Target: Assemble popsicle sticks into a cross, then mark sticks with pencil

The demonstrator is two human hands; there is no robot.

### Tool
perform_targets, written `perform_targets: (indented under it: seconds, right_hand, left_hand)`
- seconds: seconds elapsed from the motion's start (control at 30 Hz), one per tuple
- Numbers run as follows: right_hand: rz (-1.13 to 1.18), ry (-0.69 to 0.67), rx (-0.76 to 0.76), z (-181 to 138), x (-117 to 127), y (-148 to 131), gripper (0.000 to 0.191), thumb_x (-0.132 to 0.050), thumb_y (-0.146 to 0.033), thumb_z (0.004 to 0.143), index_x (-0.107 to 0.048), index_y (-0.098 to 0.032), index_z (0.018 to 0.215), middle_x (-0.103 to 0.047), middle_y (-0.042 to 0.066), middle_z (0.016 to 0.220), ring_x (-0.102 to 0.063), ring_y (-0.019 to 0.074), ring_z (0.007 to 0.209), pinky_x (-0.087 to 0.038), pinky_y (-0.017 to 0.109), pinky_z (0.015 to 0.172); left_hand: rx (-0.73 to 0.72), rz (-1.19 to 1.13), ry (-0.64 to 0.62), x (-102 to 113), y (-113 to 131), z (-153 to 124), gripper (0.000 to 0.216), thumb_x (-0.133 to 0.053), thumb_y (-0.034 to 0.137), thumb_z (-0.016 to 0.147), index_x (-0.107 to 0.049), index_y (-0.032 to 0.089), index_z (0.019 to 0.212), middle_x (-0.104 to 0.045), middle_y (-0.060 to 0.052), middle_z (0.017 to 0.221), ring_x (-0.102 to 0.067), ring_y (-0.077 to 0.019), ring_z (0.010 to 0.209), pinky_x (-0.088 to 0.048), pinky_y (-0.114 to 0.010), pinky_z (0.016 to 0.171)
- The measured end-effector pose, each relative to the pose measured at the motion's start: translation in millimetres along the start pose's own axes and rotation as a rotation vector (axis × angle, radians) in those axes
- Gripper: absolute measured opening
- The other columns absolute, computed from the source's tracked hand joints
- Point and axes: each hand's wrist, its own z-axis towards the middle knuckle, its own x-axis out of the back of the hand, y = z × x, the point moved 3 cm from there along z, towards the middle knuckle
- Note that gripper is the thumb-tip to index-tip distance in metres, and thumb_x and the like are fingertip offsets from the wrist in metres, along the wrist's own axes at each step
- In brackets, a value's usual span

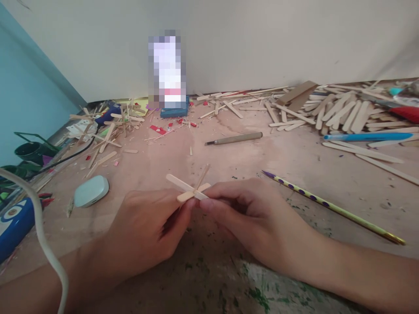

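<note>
At desk centre | left hand (147,226), right hand (252,213) both pinch stick cross (188,189) | risk: uneven squeeze likely skews or pops joint

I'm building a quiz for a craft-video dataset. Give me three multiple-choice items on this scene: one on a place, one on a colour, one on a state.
1. Where does the spotted pencil lie?
A. Right of the right hand
B. Left of the left hand
C. Against the wall

2. What colour is the pen by the pile of craft sticks?
A. Red
B. Blue
C. Black

3. How is the crossed stick piece held?
A. Lying loose on the table
B. In the left hand alone
C. Pinched between both hands

Answers:
1. A, it lies slanted on the table just beyond the right hand.
2. B, its barrel is plainly blue.
3. C, fingers of the left hand and the right hand meet on it, raised off the table.
</note>
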Motion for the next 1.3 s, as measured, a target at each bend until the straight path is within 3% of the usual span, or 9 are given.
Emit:
perform_targets:
  seconds: [0.2, 0.43, 0.57, 0.67, 0.77, 0.83, 1.03, 1.3]
  right_hand:
    - [0.023, 0.043, -0.055, 0.4, 1.0, 0.3, 0.04, -0.054, -0.034, 0.106, -0.065, -0.018, 0.072, -0.053, -0.005, 0.055, -0.043, 0.0073, 0.05, -0.029, 0.023, 0.044]
    - [0.034, 0.044, -0.096, -0.8, -1.4, -0.5, 0.039, -0.053, -0.04, 0.105, -0.068, -0.018, 0.076, -0.05, -0.004, 0.054, -0.041, 0.0084, 0.048, -0.025, 0.025, 0.042]
    - [0.113, 0.23, -0.027, 2.1, 11.3, -3.5, 0.05, -0.054, -0.045, 0.105, -0.059, -0.018, 0.065, -0.043, -0.004, 0.053, -0.037, 0.0082, 0.05, -0.027, 0.025, 0.045]
    - [0.199, 0.326, -0.027, 5.9, 21.1, -1.9, 0.032, -0.068, -0.042, 0.098, -0.072, -0.017, 0.079, -0.051, -0.005, 0.057, -0.042, 0.0084, 0.053, -0.032, 0.023, 0.049]
    - [0.314, 0.204, -0.127, 10.8, 20.7, 2.6, 0.021, -0.086, -0.034, 0.082, -0.078, -0.017, 0.091, -0.067, -0.001, 0.072, -0.054, 0.0112, 0.064, -0.04, 0.023, 0.056]
    - [0.352, 0.17, -0.156, 12.6, 19.4, 4.5, 0.02, -0.089, -0.03, 0.079, -0.079, -0.016, 0.087, -0.071, 0.001, 0.077, -0.058, 0.0125, 0.068, -0.042, 0.024, 0.059]
    - [0.429, 0.223, -0.164, 12.8, 16.2, 10.1, 0.014, -0.087, -0.027, 0.08, -0.079, -0.016, 0.083, -0.049, -0.006, 0.059, -0.032, 0.0064, 0.052, -0.018, 0.023, 0.045]
    - [0.545, 0.35, -0.129, 17.0, 24.6, 15.7, 0.034, -0.085, -0.037, 0.082, -0.061, -0.018, 0.069, -0.04, -0.008, 0.059, -0.025, 0.005, 0.05, -0.016, 0.022, 0.044]
  left_hand:
    - [0.047, -0.244, -0.124, -7.1, -5.2, 0.6, 0.029, -0.05, 0.022, 0.108, -0.064, 0.02, 0.082, -0.061, 0.007, 0.067, -0.056, -0.008, 0.059, -0.041, -0.022, 0.059]
    - [0.107, -0.339, -0.122, -6.8, -5.7, -0.5, 0.029, -0.049, 0.023, 0.108, -0.065, 0.022, 0.085, -0.063, 0.007, 0.069, -0.06, -0.0089, 0.062, -0.044, -0.022, 0.06]
    - [0.131, -0.434, -0.101, -3.1, -7.1, -0.4, 0.034, -0.047, 0.023, 0.11, -0.063, 0.021, 0.08, -0.056, 0.007, 0.064, -0.053, -0.0063, 0.056, -0.04, -0.018, 0.055]
    - [0.125, -0.484, -0.151, -3.1, -7.9, -0.7, 0.038, -0.045, 0.025, 0.111, -0.06, 0.02, 0.076, -0.056, 0.006, 0.064, -0.053, -0.0067, 0.057, -0.039, -0.018, 0.055]
    - [0.113, -0.501, -0.203, -5.1, -8.5, -0.8, 0.038, -0.044, 0.026, 0.111, -0.059, 0.02, 0.076, -0.058, 0.005, 0.066, -0.053, -0.0076, 0.059, -0.041, -0.019, 0.058]
    - [0.117, -0.518, -0.226, -6.5, -9.3, -0.2, 0.035, -0.045, 0.025, 0.11, -0.061, 0.02, 0.079, -0.061, 0.006, 0.069, -0.054, -0.0074, 0.063, -0.041, -0.019, 0.061]
    - [0.105, -0.545, -0.227, -7.5, -11.1, 1.3, 0.033, -0.045, 0.024, 0.11, -0.06, 0.021, 0.081, -0.052, 0.008, 0.066, -0.049, -0.0074, 0.062, -0.036, -0.02, 0.06]
    - [0.041, -0.524, -0.405, -12.9, -4.7, -4.6, 0.035, -0.041, 0.03, 0.111, -0.058, 0.019, 0.083, -0.056, 0.004, 0.07, -0.047, -0.0092, 0.061, -0.035, -0.023, 0.059]
